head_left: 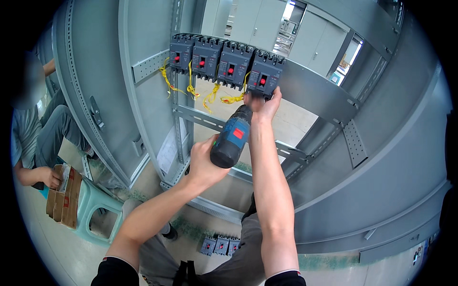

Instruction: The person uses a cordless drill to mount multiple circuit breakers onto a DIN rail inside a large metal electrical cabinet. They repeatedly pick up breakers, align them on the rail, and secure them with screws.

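Note:
My left hand (204, 161) is wrapped round the grip of a blue and black cordless drill (234, 136). The drill's front end points up toward the bottom of the rightmost circuit breaker (265, 75). At that breaker's lower edge is my right hand (265, 106), fingers closed round the drill's tip; the exact hold is blurred. Three more dark grey breakers with red levers, among them the leftmost breaker (181, 53), sit in a row to the left on a metal mounting plate. Yellow wires (191, 86) dangle from the breakers' lower sides.
A grey metal cabinet frame (131, 95) surrounds the work. Several loose breakers (221, 245) lie on the floor by my legs. At left, another person (36, 138) sits with a hand in a cardboard box (67, 198) on a pale green stool (98, 205). A perforated bracket (354, 143) stands at right.

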`<move>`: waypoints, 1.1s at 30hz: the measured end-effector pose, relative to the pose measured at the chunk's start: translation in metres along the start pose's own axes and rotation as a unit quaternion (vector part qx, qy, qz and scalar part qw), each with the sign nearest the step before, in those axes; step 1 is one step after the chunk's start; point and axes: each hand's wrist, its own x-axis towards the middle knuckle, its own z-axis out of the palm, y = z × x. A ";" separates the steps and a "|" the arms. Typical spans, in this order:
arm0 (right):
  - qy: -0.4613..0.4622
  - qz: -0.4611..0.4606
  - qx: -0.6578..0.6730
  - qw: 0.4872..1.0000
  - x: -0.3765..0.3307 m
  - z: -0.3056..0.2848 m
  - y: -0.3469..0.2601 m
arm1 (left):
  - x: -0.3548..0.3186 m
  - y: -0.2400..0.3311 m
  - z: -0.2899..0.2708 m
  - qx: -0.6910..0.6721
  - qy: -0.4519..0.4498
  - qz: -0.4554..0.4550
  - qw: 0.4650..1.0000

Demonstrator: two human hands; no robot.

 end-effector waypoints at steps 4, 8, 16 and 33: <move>-0.007 0.000 -0.001 1.000 -0.005 0.006 0.004 | 0.001 0.001 -0.001 -0.012 0.009 -0.001 1.000; 0.015 -0.022 -0.008 1.000 -0.014 0.015 0.004 | 0.000 -0.004 -0.003 -0.041 -0.012 -0.013 0.999; -0.001 0.003 0.018 1.000 -0.006 0.005 -0.005 | -0.002 -0.005 0.005 -0.043 0.003 -0.025 0.999; -0.002 0.012 0.018 1.000 -0.004 0.002 -0.006 | -0.001 0.003 0.001 -0.028 -0.001 -0.011 1.000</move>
